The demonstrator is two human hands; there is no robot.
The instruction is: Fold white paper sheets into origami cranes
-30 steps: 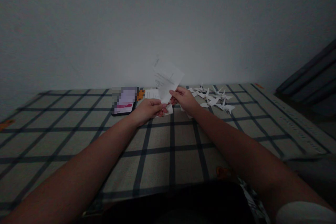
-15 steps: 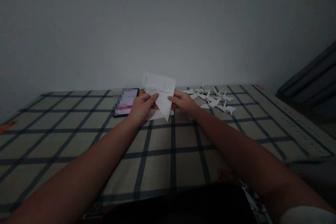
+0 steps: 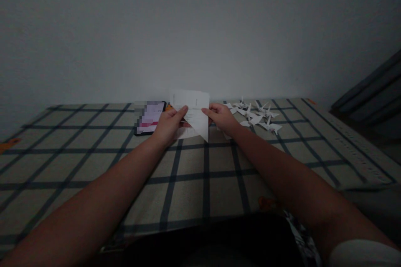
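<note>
A white sheet of paper (image 3: 196, 106), folded over so that one corner points down, is held up above the table between both hands. My left hand (image 3: 171, 122) pinches its left side, thumb on the near face and fingers behind. On the right edge, my right hand (image 3: 222, 116) grips it the same way, its other fingers partly hidden by the paper. Faint print shows on the sheet. Under the hands lies more white paper (image 3: 184, 133), partly covered from view.
Several white folded paper cranes (image 3: 249, 113) rest to the right of my right hand. A phone (image 3: 150, 119) with a lit, partly blurred screen lies left of my left hand. A checked cloth (image 3: 191, 183) covers the table, which meets a plain wall (image 3: 200, 29).
The folded sheet has turned slightly: its top edge is more level and its lower point has shifted right. Both hands keep hold of it.
</note>
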